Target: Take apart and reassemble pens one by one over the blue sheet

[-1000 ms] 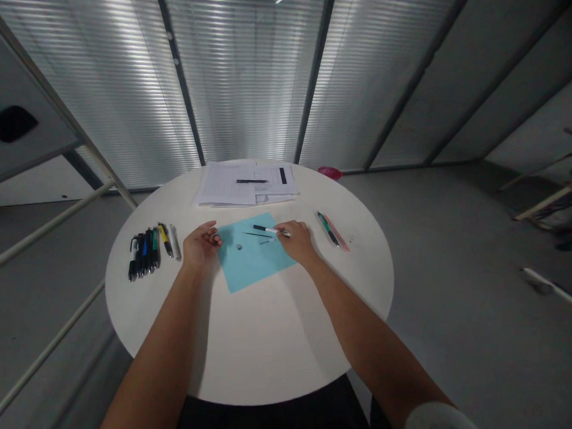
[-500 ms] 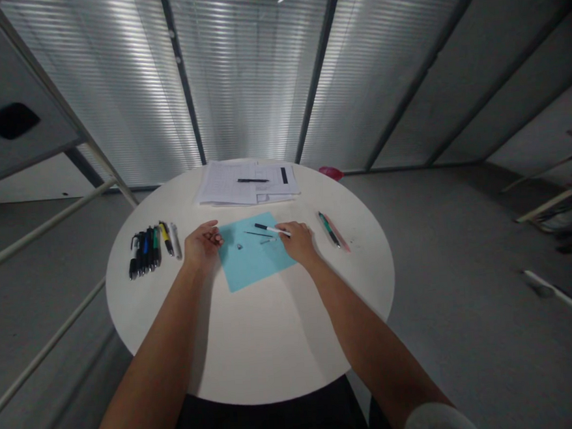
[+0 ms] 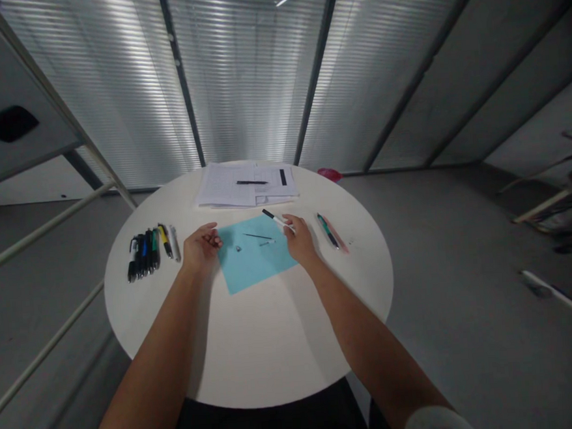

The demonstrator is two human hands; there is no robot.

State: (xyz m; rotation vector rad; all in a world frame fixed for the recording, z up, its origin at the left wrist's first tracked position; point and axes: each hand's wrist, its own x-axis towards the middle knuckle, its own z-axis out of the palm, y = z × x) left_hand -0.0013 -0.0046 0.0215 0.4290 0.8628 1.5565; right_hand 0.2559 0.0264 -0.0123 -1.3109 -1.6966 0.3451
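My right hand point(image 3: 299, 237) is at the right edge of a light blue sheet point(image 3: 250, 269), closed on a white pen barrel point(image 3: 275, 220) with a black end. The black end points up and left, away from me. My left hand point(image 3: 201, 246) rests at the sheet's left edge, its fingers loosely curled and apart, with nothing visible in them. On the sheet between the hands lie a thin dark refill point(image 3: 257, 236), a small spring-like piece point(image 3: 267, 243) and a tiny greyish part point(image 3: 238, 248), too small to make out.
Several pens point(image 3: 143, 254) lie in a row at the left of the round white table point(image 3: 256, 347), beside a yellow pen point(image 3: 165, 241). A green pen point(image 3: 327, 231) is at the right. Papers point(image 3: 228, 184) with a dark pen point(image 3: 252, 182) on top lie at the back.
My right hand has shifted slightly right and turned, so the pen barrel's black end has swung away from me and is steeper. My left hand has stayed in place.
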